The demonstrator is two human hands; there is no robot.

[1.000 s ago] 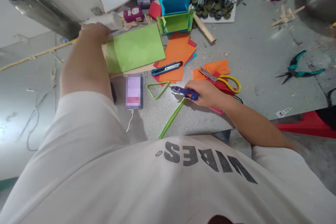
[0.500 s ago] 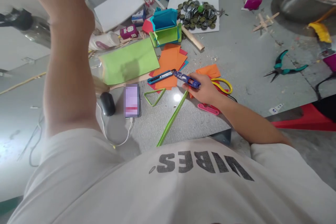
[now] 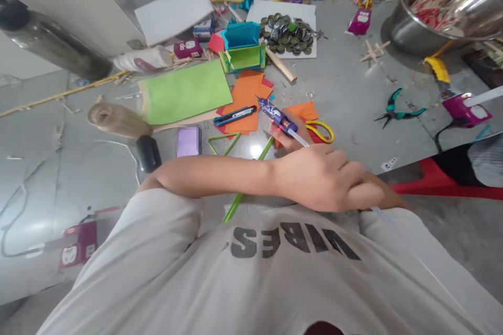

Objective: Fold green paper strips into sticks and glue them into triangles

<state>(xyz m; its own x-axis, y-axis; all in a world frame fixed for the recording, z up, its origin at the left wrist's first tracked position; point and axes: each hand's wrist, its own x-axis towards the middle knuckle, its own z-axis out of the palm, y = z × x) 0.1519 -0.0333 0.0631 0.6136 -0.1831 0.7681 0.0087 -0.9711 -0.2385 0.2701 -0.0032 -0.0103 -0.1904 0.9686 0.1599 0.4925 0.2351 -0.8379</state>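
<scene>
My right hand [image 3: 295, 126] is wrapped round a blue hot glue gun [image 3: 275, 115] whose nozzle points up and to the left. A long translucent glue stick [image 3: 299, 138] runs into the gun's back end. My left hand [image 3: 326, 175] crosses in front of my body, its fingers closed round that stick. Beneath my left forearm lies a green strip [image 3: 234, 207], partly hidden. A green triangle frame [image 3: 223, 142] rests beside it. Near the gun's tip lies a blue box cutter [image 3: 234, 115] on orange paper pieces [image 3: 248, 89]. Yellow-handled scissors [image 3: 324, 131] are by my right hand.
Farther back stand a blue-green paper box [image 3: 242, 44] and a board with bottle caps [image 3: 288, 36]. Pliers [image 3: 396, 110] and a metal bowl [image 3: 408, 31] are on the right. A phone [image 3: 188, 141], mouse [image 3: 148, 154] and wooden mallet-like piece [image 3: 118, 119] lie left.
My left hand has come down from the upper left and across to the right, bringing the glue stick to the gun's back end. My right hand still holds the gun.
</scene>
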